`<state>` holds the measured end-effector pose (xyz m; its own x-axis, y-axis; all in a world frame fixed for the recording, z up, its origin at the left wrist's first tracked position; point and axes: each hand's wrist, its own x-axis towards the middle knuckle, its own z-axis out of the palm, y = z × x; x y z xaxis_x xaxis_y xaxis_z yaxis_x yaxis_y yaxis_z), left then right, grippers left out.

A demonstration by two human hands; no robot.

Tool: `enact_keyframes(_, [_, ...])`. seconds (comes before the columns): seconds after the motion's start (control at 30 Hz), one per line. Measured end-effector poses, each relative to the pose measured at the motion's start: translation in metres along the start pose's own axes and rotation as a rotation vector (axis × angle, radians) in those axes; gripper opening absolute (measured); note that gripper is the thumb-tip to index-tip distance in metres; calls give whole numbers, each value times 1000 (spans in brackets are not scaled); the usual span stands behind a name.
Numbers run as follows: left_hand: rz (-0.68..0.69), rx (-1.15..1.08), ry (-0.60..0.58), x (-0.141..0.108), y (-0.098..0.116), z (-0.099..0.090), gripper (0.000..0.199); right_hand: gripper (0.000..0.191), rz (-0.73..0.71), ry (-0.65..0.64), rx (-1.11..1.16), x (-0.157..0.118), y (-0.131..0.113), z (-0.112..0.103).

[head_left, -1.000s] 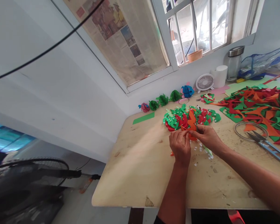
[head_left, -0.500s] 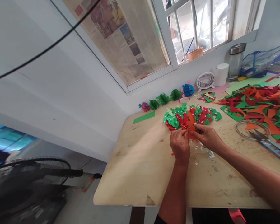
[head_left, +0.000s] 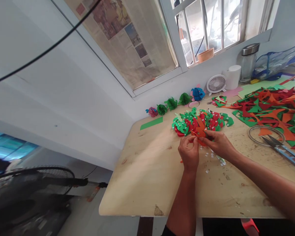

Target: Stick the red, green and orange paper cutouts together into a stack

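Over the wooden table, my right hand point(head_left: 217, 142) pinches an orange paper cutout point(head_left: 200, 129) between thumb and fingers. Close beside it, the fingers of my left hand point(head_left: 188, 150) are pressed together at the cutout's lower left edge. Whatever sits between those left fingertips is too small to make out. Just beyond both hands lies a pile of green and red paper cutouts point(head_left: 184, 123), many with small white squares on them. Small white bits point(head_left: 212, 155) are scattered on the table below my right hand.
Scissors point(head_left: 284, 150) and a roll of tape point(head_left: 251, 139) lie on the right by a heap of paper scraps point(head_left: 275, 113). Along the wall stand folded paper figures point(head_left: 172, 104), a small white fan point(head_left: 216, 84) and a glass bottle point(head_left: 248, 64). A green strip point(head_left: 151, 123) lies at the left.
My left hand has shifted very slightly left and down from the orange cutout. My right hand keeps its pinch on the cutout in nearly the same place.
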<state>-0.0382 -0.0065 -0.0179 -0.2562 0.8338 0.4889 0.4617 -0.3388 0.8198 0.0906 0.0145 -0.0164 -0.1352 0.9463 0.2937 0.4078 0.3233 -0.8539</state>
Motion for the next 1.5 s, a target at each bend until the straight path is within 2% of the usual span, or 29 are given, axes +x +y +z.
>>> enact_keyframes(0.2, [-105,-55,-20,1,2,-2,14,30,-3,-6,-63,-1,-2,0])
enact_keyframes(0.63, [-238,-134,-53,4,2,-1,17,29,-2,-10,-82,-1,-3,0])
enact_keyframes(0.83, [-251,-170,-57,3,1,-1,18,29,-16,-1,-72,0,2,1])
enact_keyframes(1.03, [-304,-318,-89,4,-7,2,21,28,6,-12,-88,-1,-1,0])
enact_keyframes(1.5, [-293,-305,-95,4,-7,1,20,31,-1,6,-113,-1,-1,1])
